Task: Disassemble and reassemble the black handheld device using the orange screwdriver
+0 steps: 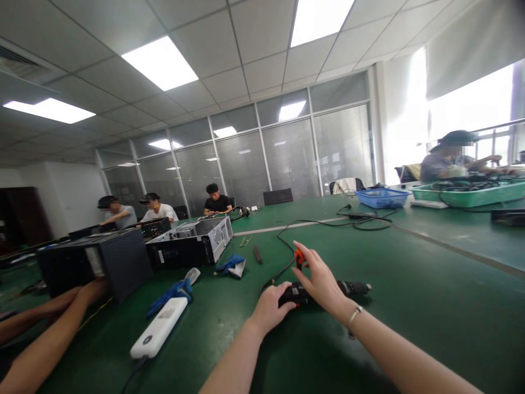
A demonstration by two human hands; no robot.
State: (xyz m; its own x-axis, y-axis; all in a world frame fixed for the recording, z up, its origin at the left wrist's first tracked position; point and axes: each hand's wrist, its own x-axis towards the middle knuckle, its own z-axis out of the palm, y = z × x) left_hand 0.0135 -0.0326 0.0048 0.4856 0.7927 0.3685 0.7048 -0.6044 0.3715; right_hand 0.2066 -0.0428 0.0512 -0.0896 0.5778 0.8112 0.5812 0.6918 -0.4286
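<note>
A black corded power tool that looks like an electric screwdriver (pixel 353 288) lies on the green table, its metal tip pointing right. My left hand (pixel 267 311) is closed around its rear end, near where the cord comes out. Just above the tool's body, my right hand (pixel 324 283) curls its thumb and fingers about a small orange and black piece (pixel 300 259). The fingers partly cover this piece, so its kind and whether it belongs to the tool cannot be told. A bracelet (pixel 355 316) circles my right wrist.
To the left lie a white power strip (pixel 159 328) and blue-grey gloves (pixel 233 266). Beyond them stand computer cases (pixel 127 257), with another person's arms (pixel 61 312) at one. Blue basket (pixel 381 198) and green basket (pixel 467 192) sit at the far right. A black cable (pixel 283 232) crosses the table.
</note>
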